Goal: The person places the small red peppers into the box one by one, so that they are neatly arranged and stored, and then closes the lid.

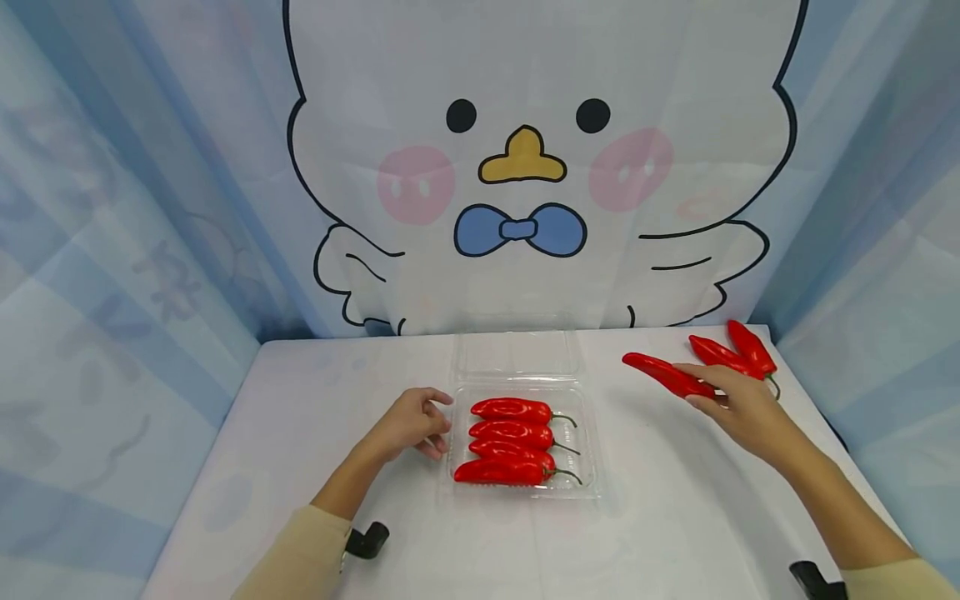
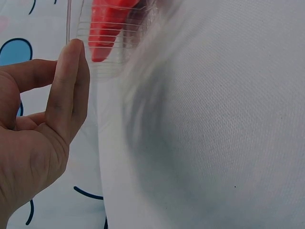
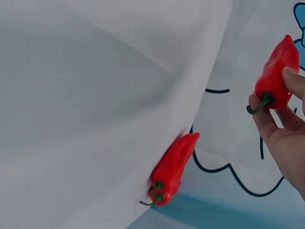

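Several red peppers point(image 1: 498, 473) lie side by side in a clear plastic container point(image 1: 525, 492), stems toward the right. My left hand point(image 1: 411, 423) is at the container's left edge, fingers loosely bent and holding nothing; in the left wrist view the fingers point(image 2: 66, 90) are beside the clear wall. My right hand point(image 1: 750, 412) pinches a red pepper point(image 1: 663, 373) near its stem end, above the table to the right of the container. The right wrist view shows that pepper point(image 3: 276, 76) between the thumb and fingers of the right hand point(image 3: 286, 138).
Two more red peppers point(image 1: 750, 346) lie at the table's back right corner, behind my right hand. The container's clear lid point(image 1: 517, 354) stands open toward the back. A curtain with a cartoon figure point(image 1: 525, 292) hangs behind the white table point(image 1: 300, 400).
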### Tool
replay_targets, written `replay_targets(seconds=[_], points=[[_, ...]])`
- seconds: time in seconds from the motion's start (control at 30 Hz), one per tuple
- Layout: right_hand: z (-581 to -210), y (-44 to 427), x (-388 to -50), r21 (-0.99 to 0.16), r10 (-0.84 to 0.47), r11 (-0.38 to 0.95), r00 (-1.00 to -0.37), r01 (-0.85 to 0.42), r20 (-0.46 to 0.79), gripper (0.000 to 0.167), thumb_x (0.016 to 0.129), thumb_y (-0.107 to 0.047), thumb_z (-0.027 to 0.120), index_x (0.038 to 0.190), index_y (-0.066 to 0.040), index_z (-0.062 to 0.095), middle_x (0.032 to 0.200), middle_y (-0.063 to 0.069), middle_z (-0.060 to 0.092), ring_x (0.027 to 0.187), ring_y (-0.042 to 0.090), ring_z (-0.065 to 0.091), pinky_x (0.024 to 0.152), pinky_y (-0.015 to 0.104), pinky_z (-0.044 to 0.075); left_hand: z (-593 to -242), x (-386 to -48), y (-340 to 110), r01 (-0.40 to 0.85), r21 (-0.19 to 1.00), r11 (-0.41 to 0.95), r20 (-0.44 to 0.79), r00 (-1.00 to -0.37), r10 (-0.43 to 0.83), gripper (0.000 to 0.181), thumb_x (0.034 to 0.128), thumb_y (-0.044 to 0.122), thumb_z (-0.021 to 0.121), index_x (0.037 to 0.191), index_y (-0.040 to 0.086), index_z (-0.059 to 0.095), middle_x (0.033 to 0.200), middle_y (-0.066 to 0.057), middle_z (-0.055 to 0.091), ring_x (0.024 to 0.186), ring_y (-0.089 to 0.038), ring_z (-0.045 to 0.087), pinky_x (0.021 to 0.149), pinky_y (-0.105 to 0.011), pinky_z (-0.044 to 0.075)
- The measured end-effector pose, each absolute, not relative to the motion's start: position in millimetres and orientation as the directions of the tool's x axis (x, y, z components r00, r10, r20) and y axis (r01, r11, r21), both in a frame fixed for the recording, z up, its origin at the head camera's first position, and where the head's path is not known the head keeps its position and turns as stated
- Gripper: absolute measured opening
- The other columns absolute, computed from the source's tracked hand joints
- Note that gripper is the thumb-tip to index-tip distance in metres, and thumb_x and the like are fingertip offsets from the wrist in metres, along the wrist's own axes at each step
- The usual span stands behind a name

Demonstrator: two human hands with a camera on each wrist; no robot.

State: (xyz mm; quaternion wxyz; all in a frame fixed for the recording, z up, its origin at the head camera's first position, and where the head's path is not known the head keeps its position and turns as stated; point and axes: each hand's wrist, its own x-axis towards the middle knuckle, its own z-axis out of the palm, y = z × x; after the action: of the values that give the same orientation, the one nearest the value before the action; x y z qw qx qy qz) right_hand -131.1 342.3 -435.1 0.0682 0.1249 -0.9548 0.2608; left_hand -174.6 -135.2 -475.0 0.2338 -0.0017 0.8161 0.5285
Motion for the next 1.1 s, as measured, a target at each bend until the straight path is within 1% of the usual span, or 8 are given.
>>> replay_targets(seconds=[0.23, 0.4, 0.53, 0.8, 0.97, 1.1], points=[[-435.5, 320.8, -136.1, -0.478, -0.239, 0.827, -0.954, -0.297, 0.179, 0.057, 0.087, -0.006, 0.081, 0.140, -0.005, 0.061, 0.129, 0.022, 0.068, 0.108, 0.039, 0.067, 0.079, 0.049, 0.065, -474.4, -175.1, -135.1, -0.245, 0.861, 0.445, -0.381, -0.891, 0.248, 0.042, 0.0949, 0.003, 0.069, 0.135, 0.000, 0.059, 0.086, -0.013, 0.067, 0.058, -0.019, 0.069, 0.055, -0.032, 0.063], [-433.8, 304.0, -139.2, -0.496, -0.257, 0.817, -0.956, -0.293, 0.141, 0.057, 0.088, -0.010, 0.081, 0.142, -0.008, 0.061, 0.131, 0.022, 0.067, 0.111, 0.040, 0.066, 0.083, 0.052, 0.064, -474.4, -175.2, -135.7, -0.250, 0.861, 0.442, -0.385, -0.889, 0.247, 0.042, 0.0950, 0.003, 0.069, 0.135, 0.000, 0.058, 0.086, -0.013, 0.067, 0.058, -0.019, 0.069, 0.055, -0.032, 0.063], [-433.0, 292.4, -141.5, -0.511, -0.267, 0.809, -0.956, -0.290, 0.119, 0.058, 0.089, -0.011, 0.080, 0.143, -0.009, 0.060, 0.133, 0.022, 0.066, 0.111, 0.039, 0.067, 0.084, 0.050, 0.064, -473.9, -175.1, -135.6, -0.252, 0.860, 0.444, -0.388, -0.888, 0.247, 0.042, 0.0951, 0.004, 0.069, 0.135, 0.000, 0.059, 0.086, -0.014, 0.068, 0.058, -0.020, 0.069, 0.056, -0.032, 0.063], [-434.1, 274.5, -148.3, -0.511, -0.320, 0.794, -0.941, -0.330, 0.110, 0.056, 0.090, -0.011, 0.079, 0.143, -0.012, 0.061, 0.133, 0.017, 0.067, 0.111, 0.033, 0.067, 0.085, 0.045, 0.065, -472.9, -174.7, -135.8, -0.252, 0.863, 0.438, -0.387, -0.887, 0.251, 0.042, 0.0949, 0.003, 0.069, 0.135, 0.000, 0.058, 0.085, -0.014, 0.068, 0.058, -0.019, 0.069, 0.056, -0.031, 0.063], [-433.8, 262.7, -152.5, -0.521, -0.347, 0.780, -0.932, -0.348, 0.104, 0.054, 0.091, -0.011, 0.077, 0.143, -0.014, 0.061, 0.134, 0.015, 0.068, 0.113, 0.033, 0.067, 0.088, 0.048, 0.064, -472.8, -174.7, -135.5, -0.249, 0.865, 0.436, -0.383, -0.889, 0.253, 0.042, 0.0948, 0.003, 0.069, 0.135, 0.000, 0.058, 0.085, -0.014, 0.068, 0.058, -0.019, 0.070, 0.056, -0.032, 0.063], [-433.0, 252.6, -155.9, -0.529, -0.366, 0.771, -0.926, -0.355, 0.089, 0.053, 0.091, -0.011, 0.078, 0.142, -0.016, 0.062, 0.134, 0.013, 0.068, 0.114, 0.032, 0.067, 0.089, 0.046, 0.064, -472.5, -174.8, -135.3, -0.251, 0.864, 0.435, -0.384, -0.888, 0.251, 0.042, 0.0949, 0.003, 0.069, 0.135, -0.001, 0.058, 0.085, -0.014, 0.068, 0.058, -0.019, 0.069, 0.056, -0.031, 0.063]])
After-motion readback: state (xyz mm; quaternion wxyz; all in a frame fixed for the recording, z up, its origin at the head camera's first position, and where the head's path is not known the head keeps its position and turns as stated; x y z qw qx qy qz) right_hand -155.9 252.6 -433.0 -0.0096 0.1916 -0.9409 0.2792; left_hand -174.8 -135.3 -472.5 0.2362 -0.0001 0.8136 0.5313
